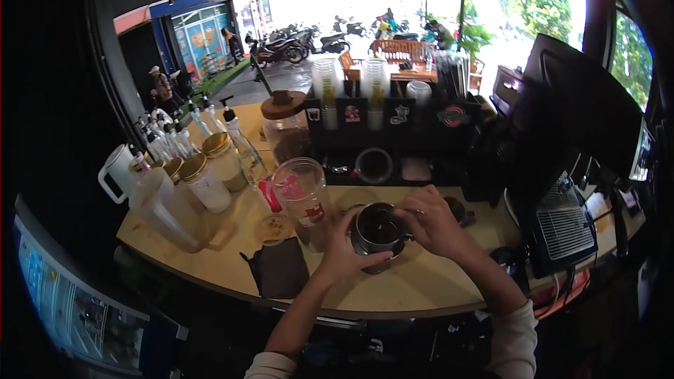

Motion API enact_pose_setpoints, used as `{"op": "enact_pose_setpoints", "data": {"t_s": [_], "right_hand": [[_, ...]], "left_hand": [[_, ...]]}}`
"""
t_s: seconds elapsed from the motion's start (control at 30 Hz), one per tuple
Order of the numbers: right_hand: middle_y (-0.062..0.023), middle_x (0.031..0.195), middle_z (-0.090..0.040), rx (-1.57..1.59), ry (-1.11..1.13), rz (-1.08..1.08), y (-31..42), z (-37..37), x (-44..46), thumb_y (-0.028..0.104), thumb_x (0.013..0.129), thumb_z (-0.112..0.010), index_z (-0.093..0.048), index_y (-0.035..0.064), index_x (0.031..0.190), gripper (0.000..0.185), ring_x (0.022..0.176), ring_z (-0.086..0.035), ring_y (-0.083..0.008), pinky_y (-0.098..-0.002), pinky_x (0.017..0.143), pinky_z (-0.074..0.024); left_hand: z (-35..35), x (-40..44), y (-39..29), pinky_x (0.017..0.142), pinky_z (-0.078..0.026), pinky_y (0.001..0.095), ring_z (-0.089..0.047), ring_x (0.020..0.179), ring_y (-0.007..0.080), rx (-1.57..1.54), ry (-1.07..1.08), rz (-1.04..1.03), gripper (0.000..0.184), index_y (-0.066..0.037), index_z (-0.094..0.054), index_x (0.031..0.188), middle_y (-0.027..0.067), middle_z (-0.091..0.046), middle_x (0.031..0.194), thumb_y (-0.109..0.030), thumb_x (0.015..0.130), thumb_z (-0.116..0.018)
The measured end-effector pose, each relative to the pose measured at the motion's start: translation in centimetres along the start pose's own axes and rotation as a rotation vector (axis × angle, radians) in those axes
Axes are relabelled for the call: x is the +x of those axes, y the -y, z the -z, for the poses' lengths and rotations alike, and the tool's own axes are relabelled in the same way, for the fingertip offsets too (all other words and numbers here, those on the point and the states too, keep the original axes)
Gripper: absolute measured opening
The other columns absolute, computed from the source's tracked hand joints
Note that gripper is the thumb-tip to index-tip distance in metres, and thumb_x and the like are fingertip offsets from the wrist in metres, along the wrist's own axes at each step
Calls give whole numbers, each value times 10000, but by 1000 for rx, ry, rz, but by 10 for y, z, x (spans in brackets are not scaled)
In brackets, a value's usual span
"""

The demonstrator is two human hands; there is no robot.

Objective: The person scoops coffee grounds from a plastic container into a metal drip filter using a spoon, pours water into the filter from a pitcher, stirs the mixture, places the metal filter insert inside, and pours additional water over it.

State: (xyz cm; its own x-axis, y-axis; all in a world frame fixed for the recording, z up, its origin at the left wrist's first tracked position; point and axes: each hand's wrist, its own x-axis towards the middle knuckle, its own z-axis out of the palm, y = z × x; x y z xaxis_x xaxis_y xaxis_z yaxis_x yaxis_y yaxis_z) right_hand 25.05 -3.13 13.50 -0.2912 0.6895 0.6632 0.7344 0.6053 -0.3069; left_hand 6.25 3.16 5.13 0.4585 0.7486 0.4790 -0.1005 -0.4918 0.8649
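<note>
A round metal cup (pixel 380 244) with a dark inside stands at the middle of the counter, its opening facing up toward me. My left hand (pixel 342 249) is curled around its left side, thumb along the near side. At the right rim is my right hand (pixel 428 219), its fingers pinched together; what they grip is hidden. A tall clear container (pixel 300 181) with red markings stands just left of the cup. Left of my left hand lies a dark folded cloth (pixel 282 271), with a small round beige item (pixel 274 229) behind it.
Gold-lidded jars (pixel 205 186), a translucent pitcher (pixel 165 210) and several pump bottles (pixel 168 133) crowd the left side. A wooden-lidded jar (pixel 284 123) and a black organizer (pixel 393 112) with stacked plastic cups (pixel 374 84) line the back. A machine with a slatted tray (pixel 565 221) is right.
</note>
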Motion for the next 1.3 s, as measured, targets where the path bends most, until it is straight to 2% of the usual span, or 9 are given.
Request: {"op": "enact_pose_setpoints", "data": {"t_s": [0.33, 0.4, 0.53, 0.7, 0.83, 0.93, 1.0, 1.23, 1.3], "right_hand": [[-65, 777, -607, 86, -5, 35, 1, 1, 1, 89, 841, -635, -630, 39, 887, 68, 722, -556, -237, -343, 739, -384], [-62, 694, -570, 121, -37, 56, 1, -1, 0, 71, 836, -626, -637, 54, 848, 23, 661, -518, -239, -342, 727, -386], [-58, 742, -597, 42, -3, 27, -1, 0, 3, 93, 828, -651, -640, 55, 866, 55, 695, -548, -230, -341, 734, -382], [-53, 716, -591, 30, -146, 42, 8, 3, 6, 50, 762, -708, -648, 64, 873, 126, 676, -543, -219, -329, 705, -386], [-52, 714, -595, 82, -127, 42, 9, 9, 4, 35, 746, -717, -653, 69, 869, 143, 669, -541, -218, -327, 696, -389], [-53, 721, -598, 151, -56, 90, 12, 13, 2, 34, 744, -716, -656, 71, 857, 134, 671, -544, -219, -331, 705, -392], [-55, 728, -603, 34, -101, 83, 8, 19, 3, 38, 745, -718, -658, 69, 855, 130, 685, -551, -221, -335, 715, -397], [-58, 749, -618, 66, -75, 133, 10, 19, -2, 34, 762, -705, -660, 56, 880, 128, 686, -560, -212, -331, 708, -403], [-71, 756, -623, 137, -128, 1, 9, 19, -1, 40, 787, -689, -660, 46, 884, 102, 684, -562, -221, -333, 698, -417]], "left_hand": [[0, 4, -2, 946, -447, 337, -593, 1052, 195, -43, 20, -13, 793, -14, -499, 1204, 96, -605, 1112, -215, 544, -890], [0, 4, 1, 941, -450, 333, -597, 1045, 195, -60, 18, -22, 790, -7, -500, 1203, 101, -609, 1111, -214, 547, -887], [1, 5, -3, 933, -458, 331, -603, 1035, 196, -11, 30, -16, 781, -8, -499, 1204, 105, -612, 1107, -212, 555, -882], [2, 7, -14, 923, -471, 335, -605, 1035, 207, 51, 44, -51, 769, -10, -490, 1211, 110, -610, 1108, -203, 569, -868], [3, 9, -18, 922, -470, 334, -601, 1044, 208, 26, 44, -49, 772, -6, -486, 1218, 111, -600, 1120, -194, 571, -863], [8, 14, -24, 924, -467, 333, -592, 1056, 218, 78, 41, -111, 771, -14, -484, 1230, 118, -587, 1137, -181, 574, -855], [10, 18, -26, 941, -453, 335, -571, 1084, 227, 189, 69, -201, 779, -32, -481, 1245, 123, -579, 1148, -166, 569, -846], [15, 29, -18, 985, -421, 362, -542, 1120, 266, 170, 151, -172, 785, -87, -492, 1264, 102, -578, 1172, -144, 557, -827], [14, 31, -24, 1053, -358, 407, -533, 1139, 286, 162, 168, -188, 783, -121, -490, 1277, 78, -574, 1211, -140, 565, -815]]}}
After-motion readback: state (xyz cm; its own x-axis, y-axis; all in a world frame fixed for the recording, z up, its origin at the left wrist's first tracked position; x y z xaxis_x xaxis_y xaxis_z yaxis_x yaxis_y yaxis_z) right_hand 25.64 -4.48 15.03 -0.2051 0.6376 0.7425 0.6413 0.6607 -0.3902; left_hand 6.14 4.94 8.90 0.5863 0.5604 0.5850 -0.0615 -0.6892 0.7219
